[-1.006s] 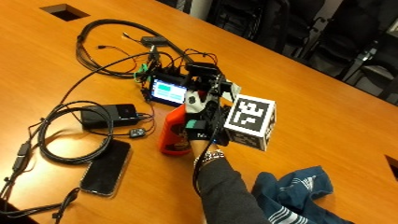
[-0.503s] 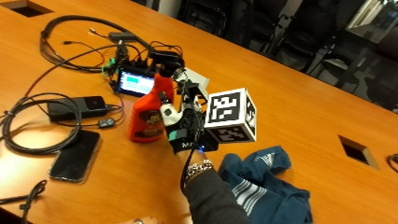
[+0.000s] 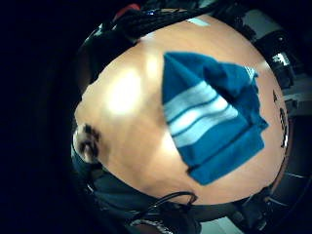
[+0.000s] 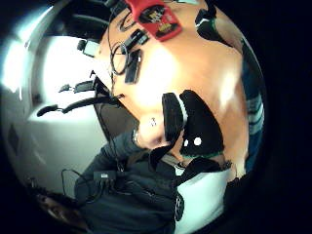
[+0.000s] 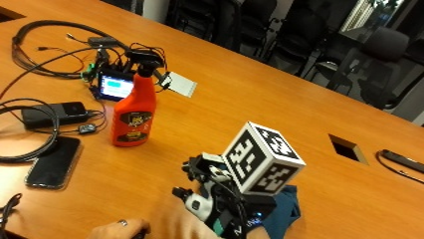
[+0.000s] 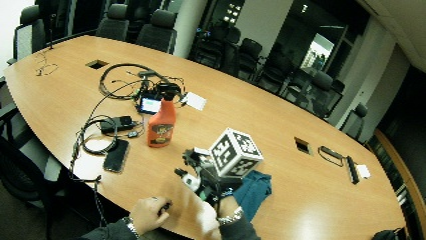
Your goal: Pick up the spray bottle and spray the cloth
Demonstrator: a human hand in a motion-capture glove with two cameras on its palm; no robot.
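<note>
An orange spray bottle (image 5: 134,112) with a black trigger head stands upright on the wooden table (image 5: 265,114), and nothing touches it. My gloved right hand (image 5: 215,204) hovers near the table's front edge, well to the right of the bottle, and holds nothing. The blue cloth (image 5: 286,211) with white stripes lies just beside and partly under that hand. In the little finger side palm view the cloth (image 3: 214,117) lies crumpled on the table below the palm. The thumb side palm view shows the bottle (image 4: 156,18) far off.
Left of the bottle lie a black phone (image 5: 53,162), a power brick (image 5: 56,112), looped cables and a small lit screen (image 5: 114,87). A white card (image 5: 180,84) lies behind the bottle. A table cutout (image 5: 344,147) is to the right. A bare left hand (image 5: 122,230) rests at the front edge.
My right hand gripped the bottle earlier; now it has let go and pulled back toward the front edge beside the cloth. The bottle stays standing. The outside camera has shifted too.
</note>
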